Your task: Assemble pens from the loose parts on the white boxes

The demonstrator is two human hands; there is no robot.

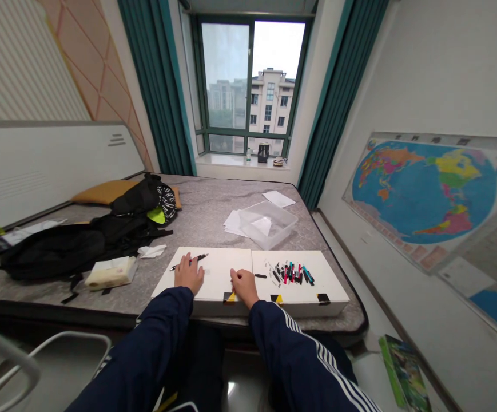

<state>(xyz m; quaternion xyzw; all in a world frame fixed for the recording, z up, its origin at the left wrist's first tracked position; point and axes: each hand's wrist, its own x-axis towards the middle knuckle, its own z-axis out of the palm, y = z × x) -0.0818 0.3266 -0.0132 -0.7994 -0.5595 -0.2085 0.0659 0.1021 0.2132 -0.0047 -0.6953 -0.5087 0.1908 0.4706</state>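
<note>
Left hand [189,273] is flat on the white board [220,272], fingers spread apart, tips right at a black pen [194,261] lying diagonally, thin end down-left. Right hand [243,287] has its fingers curled together, can't tell if they're gripping anything, just left of a pile of pen parts [291,273].

place: home bedroom | bed: bare grey mattress [197,212] against a white padded headboard [51,166] | walls: large world map [424,194] | window: teal curtains [158,86], apartment block [269,100] outside | belongings: black backpack [51,252] on mattress
</note>
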